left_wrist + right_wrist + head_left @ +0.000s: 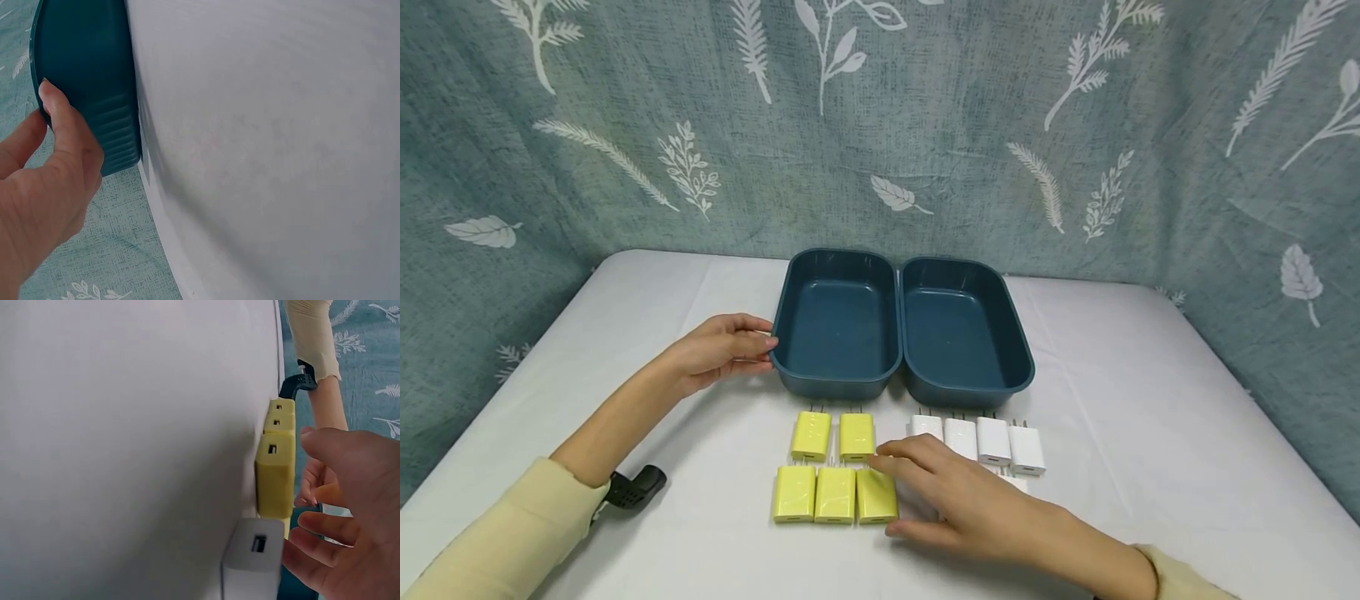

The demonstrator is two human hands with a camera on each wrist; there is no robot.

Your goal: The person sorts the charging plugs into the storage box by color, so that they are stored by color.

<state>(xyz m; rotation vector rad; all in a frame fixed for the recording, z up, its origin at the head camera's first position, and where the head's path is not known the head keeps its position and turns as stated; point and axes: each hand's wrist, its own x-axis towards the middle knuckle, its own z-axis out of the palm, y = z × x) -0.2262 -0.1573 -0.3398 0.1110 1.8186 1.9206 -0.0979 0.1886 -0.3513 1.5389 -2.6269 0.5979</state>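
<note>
My left hand (722, 350) pinches the left rim of a dark blue plastic bin (837, 329) between thumb and fingers, as the left wrist view shows. In front of that bin stand several yellow USB wall chargers (812, 435) in two rows, prongs pointing away. My right hand (955, 504) hovers with parted fingers at the right end of the front yellow row, beside the nearest yellow charger (876, 500). A gap shows between thumb and charger in the right wrist view. White USB wall chargers (992, 440) lie beyond this hand, some partly hidden under it.
A second dark blue bin (962, 337), with nothing in it, stands against the right side of the first. White cloth covers the table (1120, 400). A patterned green-blue curtain (925, 125) hangs behind it. A black strap device (636, 487) sits at my left wrist.
</note>
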